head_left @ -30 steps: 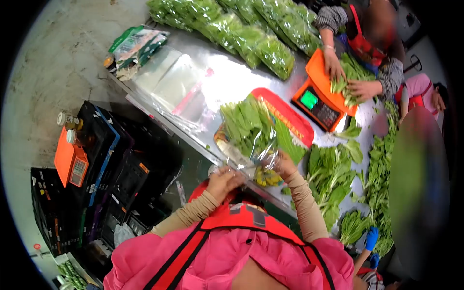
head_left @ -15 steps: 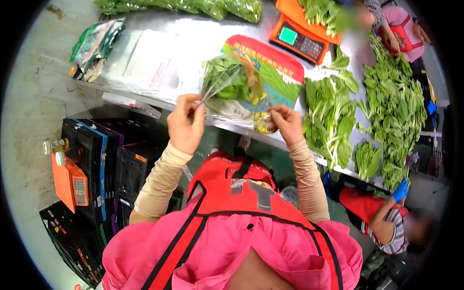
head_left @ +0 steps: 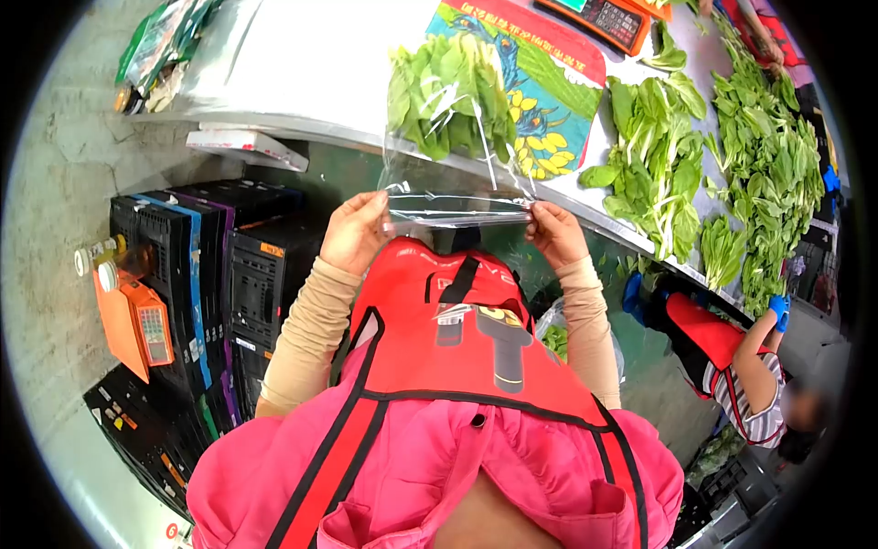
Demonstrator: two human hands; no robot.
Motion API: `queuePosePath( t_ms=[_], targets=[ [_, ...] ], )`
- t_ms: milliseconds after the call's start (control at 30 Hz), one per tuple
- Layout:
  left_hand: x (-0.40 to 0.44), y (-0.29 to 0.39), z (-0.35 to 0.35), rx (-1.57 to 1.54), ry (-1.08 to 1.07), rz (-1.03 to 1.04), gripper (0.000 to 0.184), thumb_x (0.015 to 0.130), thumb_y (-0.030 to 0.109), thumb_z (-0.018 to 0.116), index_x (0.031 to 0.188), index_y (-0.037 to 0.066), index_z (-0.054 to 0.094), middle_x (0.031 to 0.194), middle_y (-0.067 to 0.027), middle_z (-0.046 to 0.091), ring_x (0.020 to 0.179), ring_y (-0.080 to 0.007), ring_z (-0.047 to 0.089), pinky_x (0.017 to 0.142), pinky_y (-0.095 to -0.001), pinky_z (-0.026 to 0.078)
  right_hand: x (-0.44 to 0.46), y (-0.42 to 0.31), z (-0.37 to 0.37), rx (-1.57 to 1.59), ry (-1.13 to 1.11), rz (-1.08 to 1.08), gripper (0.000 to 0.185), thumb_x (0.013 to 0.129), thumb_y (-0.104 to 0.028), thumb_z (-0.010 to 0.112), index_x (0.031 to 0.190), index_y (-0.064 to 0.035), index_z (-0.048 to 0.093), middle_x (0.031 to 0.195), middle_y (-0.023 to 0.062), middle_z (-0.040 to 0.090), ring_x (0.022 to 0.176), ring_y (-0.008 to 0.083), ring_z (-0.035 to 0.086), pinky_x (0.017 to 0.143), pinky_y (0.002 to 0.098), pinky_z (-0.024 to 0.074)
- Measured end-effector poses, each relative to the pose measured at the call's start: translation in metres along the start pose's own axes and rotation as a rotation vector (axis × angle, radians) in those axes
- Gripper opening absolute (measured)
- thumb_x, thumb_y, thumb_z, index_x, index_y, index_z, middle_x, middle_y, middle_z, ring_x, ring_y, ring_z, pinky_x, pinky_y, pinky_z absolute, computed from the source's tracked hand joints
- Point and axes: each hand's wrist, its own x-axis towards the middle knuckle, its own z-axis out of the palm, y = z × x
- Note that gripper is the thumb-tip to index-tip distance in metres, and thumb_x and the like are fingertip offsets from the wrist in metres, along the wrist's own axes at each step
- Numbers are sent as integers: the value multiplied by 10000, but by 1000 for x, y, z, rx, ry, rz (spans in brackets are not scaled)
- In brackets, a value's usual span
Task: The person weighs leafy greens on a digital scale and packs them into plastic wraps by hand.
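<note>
A clear plastic bag [head_left: 439,178] with leafy greens [head_left: 453,96] in its far end lies over the table's near edge. My left hand [head_left: 355,232] pinches the left corner of the bag's open end, and my right hand [head_left: 555,234] pinches the right corner. Between them the bag's edge is stretched straight, in front of my red apron [head_left: 457,320]. Under the bag is a colourful printed mat [head_left: 558,101] with a red border and yellow flowers.
Loose leafy greens [head_left: 654,165] lie right of the mat, with a bigger pile [head_left: 764,174] beyond. An orange scale [head_left: 608,20] stands at the back. Black crates [head_left: 165,265] are stacked at left, an orange scale [head_left: 133,320] beside them. A co-worker with blue gloves [head_left: 778,311] is at right.
My hands have drawn the bag's end toward me and pulled it taut and flat. The gathered plastic at my left hand is now spread out. The view has shifted.
</note>
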Motion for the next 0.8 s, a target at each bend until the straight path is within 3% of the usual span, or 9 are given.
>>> queuePosePath(
  t_ms=[67, 133, 200, 233, 300, 333, 367, 467, 800],
  targets=[
    [0, -2, -6, 41, -17, 37, 54, 865, 111, 611, 881, 66, 586, 739, 0, 589, 623, -97, 550, 609, -245, 463, -6, -5, 2, -195, 81, -58, 183, 879, -171, 596, 971, -18, 635, 753, 12, 600, 601, 94, 532, 559, 236, 441],
    [1, -1, -13, 209, -30, 78, 78, 851, 108, 628, 889, 53, 587, 736, -2, 587, 621, -87, 549, 596, -241, 469, -14, -24, 3, -636, 238, -239, 159, 866, -146, 610, 923, -3, 647, 746, 18, 607, 596, 72, 517, 546, 217, 417],
    [-1, 1, -10, 433, 22, 113, 107, 838, 111, 647, 886, 40, 584, 745, -9, 592, 625, -81, 555, 592, -242, 480, -26, -44, 31, -963, 441, -606, 124, 858, -97, 609, 886, 17, 648, 731, 23, 606, 607, 54, 514, 548, 197, 405],
    [-2, 4, -11, 463, 18, 91, 126, 834, 125, 658, 882, 35, 584, 754, -20, 600, 640, -90, 569, 606, -253, 495, -32, -51, 60, -1009, 434, -848, 75, 830, -48, 613, 860, 15, 642, 702, 44, 608, 595, 90, 542, 546, 235, 436],
    [-5, 6, -10, 418, 9, 61, 127, 837, 132, 656, 877, 35, 584, 756, -23, 601, 647, -96, 573, 614, -256, 498, -31, -40, 110, -1014, 177, -861, 45, 781, -19, 638, 825, -23, 631, 725, 79, 613, 631, 176, 585, 581, 278, 456],
    [-7, 8, -8, 375, -3, 39, 128, 841, 139, 655, 871, 36, 585, 757, -26, 603, 654, -102, 578, 623, -259, 502, -31, -33, 135, -1097, -3, -955, 63, 788, -28, 637, 851, -22, 641, 713, 61, 584, 632, 143, 557, 574, 259, 433],
    [-13, 11, -3, 350, 41, 26, 131, 848, 147, 649, 856, 33, 584, 757, -28, 603, 666, -113, 586, 629, -268, 506, -22, -17, 146, -1152, -110, -1005, 77, 755, -48, 663, 825, -35, 636, 711, 89, 561, 645, 208, 561, 574, 298, 439],
    [-13, 9, -9, 322, -13, 10, 128, 858, 145, 637, 854, 28, 586, 764, -32, 607, 672, -112, 587, 616, -262, 504, -11, 16, 169, -1199, -155, -1009, 106, 711, -99, 690, 794, -70, 631, 729, 73, 549, 691, 261, 560, 610, 341, 457],
    [-10, 12, -1, 460, 25, 122, 130, 867, 132, 618, 834, 10, 587, 735, -55, 614, 628, -110, 583, 580, -244, 502, 7, 32, 175, -1397, -242, -1175, 122, 726, -147, 632, 760, -88, 531, 732, 46, 471, 705, 234, 513, 621, 358, 386]
  ],
)
